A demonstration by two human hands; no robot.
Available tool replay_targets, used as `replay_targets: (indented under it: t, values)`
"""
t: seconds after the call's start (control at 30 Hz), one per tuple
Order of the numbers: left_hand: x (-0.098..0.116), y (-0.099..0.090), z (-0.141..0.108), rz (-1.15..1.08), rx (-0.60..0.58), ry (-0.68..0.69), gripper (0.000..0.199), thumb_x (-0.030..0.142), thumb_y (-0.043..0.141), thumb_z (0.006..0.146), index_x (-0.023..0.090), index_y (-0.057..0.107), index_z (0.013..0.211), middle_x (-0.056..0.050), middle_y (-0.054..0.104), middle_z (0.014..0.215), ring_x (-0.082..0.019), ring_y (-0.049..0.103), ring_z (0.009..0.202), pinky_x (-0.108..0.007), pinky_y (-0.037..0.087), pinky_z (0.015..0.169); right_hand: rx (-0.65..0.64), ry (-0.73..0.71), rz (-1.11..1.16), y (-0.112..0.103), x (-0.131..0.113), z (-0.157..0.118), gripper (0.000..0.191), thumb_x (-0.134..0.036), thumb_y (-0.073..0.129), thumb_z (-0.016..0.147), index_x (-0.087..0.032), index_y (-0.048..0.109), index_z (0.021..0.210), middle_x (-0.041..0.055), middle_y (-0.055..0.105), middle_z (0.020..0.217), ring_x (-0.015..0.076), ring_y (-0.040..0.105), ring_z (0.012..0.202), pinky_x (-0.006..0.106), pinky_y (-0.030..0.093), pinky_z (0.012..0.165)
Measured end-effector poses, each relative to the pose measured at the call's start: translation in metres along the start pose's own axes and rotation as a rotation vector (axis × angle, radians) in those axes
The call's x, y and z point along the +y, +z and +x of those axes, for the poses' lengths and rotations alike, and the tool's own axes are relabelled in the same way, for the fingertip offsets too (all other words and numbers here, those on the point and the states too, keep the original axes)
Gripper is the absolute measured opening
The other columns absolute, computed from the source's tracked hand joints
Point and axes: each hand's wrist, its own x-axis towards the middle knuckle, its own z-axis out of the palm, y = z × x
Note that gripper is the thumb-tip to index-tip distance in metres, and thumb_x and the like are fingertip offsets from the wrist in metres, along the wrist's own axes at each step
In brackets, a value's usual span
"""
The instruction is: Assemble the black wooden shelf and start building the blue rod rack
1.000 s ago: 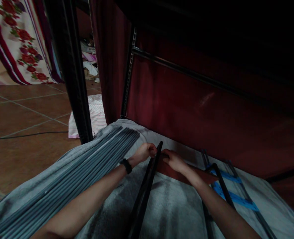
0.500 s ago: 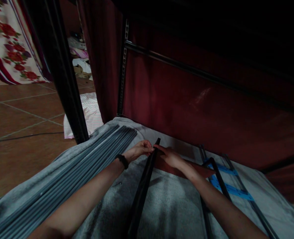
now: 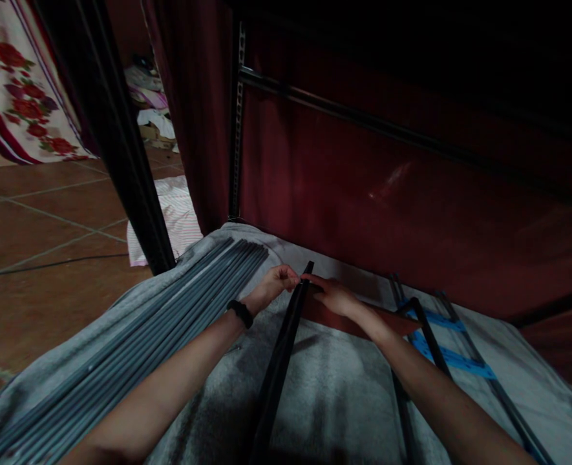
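A long black metal bar point(image 3: 286, 349) runs from the bottom of the view up to a narrow far end between my hands. My left hand point(image 3: 278, 282), with a black band on the wrist, pinches at the bar's left side near that end. Whatever sits between its fingertips is too small to make out. My right hand point(image 3: 333, 296) holds the bar's far end from the right, index finger against its top. Under that hand a reddish-brown panel point(image 3: 344, 323) extends right from the bar towards a black angled frame piece point(image 3: 428, 336).
Grey rods point(image 3: 169, 336) lie side by side on the grey blanket point(image 3: 344, 387) at left. Blue straps point(image 3: 460, 358) cross dark bars at right. A black post point(image 3: 121, 142) rises at left. A dark red curtain point(image 3: 324, 181) with a rail point(image 3: 334, 111) hangs behind.
The view has shifted slightly. My right index finger now lies flatter across the bar's end, and my left fingertips remain at the same spot beside it.
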Motion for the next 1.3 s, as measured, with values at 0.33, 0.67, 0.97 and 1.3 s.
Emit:
replay_targets:
  t: [0.33, 0.67, 0.97, 1.3]
  values:
    - [0.002, 0.002, -0.001, -0.088, -0.072, 0.006, 0.042, 0.023, 0.085, 0.064, 0.016, 0.065, 0.100, 0.001, 0.067, 0.082, -0.011, 0.061, 0.075, -0.025, 0.046, 0.076, -0.005, -0.035, 0.033, -0.003, 0.001, 0.000, 0.070, -0.011, 0.054, 0.083, -0.038, 0.043, 0.147, -0.0012, 0.064, 0.134, 0.0191, 0.065, 0.115, 0.029, 0.045, 0.096]
    - [0.000, 0.007, -0.006, 0.102, 0.053, -0.015, 0.030, 0.041, 0.078, 0.069, 0.016, 0.061, 0.069, 0.003, 0.057, 0.061, -0.008, 0.047, 0.056, -0.023, 0.037, 0.057, -0.004, -0.015, 0.023, -0.001, 0.001, -0.001, 0.068, -0.012, 0.052, 0.084, -0.036, 0.043, 0.147, -0.0001, 0.065, 0.134, 0.0187, 0.065, 0.114, 0.030, 0.046, 0.096]
    - [0.000, 0.011, -0.014, -0.002, 0.049, -0.102, 0.037, 0.051, 0.073, 0.076, 0.017, 0.063, 0.085, 0.000, 0.064, 0.072, -0.012, 0.060, 0.066, -0.024, 0.045, 0.064, 0.003, -0.021, 0.014, -0.002, -0.001, -0.002, 0.071, -0.012, 0.054, 0.085, -0.038, 0.038, 0.150, -0.0007, 0.065, 0.134, 0.0196, 0.065, 0.112, 0.030, 0.046, 0.093]
    - [0.002, 0.010, -0.016, -0.077, -0.043, -0.074, 0.038, 0.043, 0.079, 0.073, 0.016, 0.065, 0.095, -0.003, 0.070, 0.085, -0.014, 0.064, 0.075, -0.026, 0.048, 0.072, 0.019, -0.023, 0.019, 0.001, 0.003, 0.000, 0.070, -0.013, 0.053, 0.084, -0.036, 0.041, 0.149, 0.0008, 0.065, 0.133, 0.0203, 0.066, 0.112, 0.030, 0.046, 0.093]
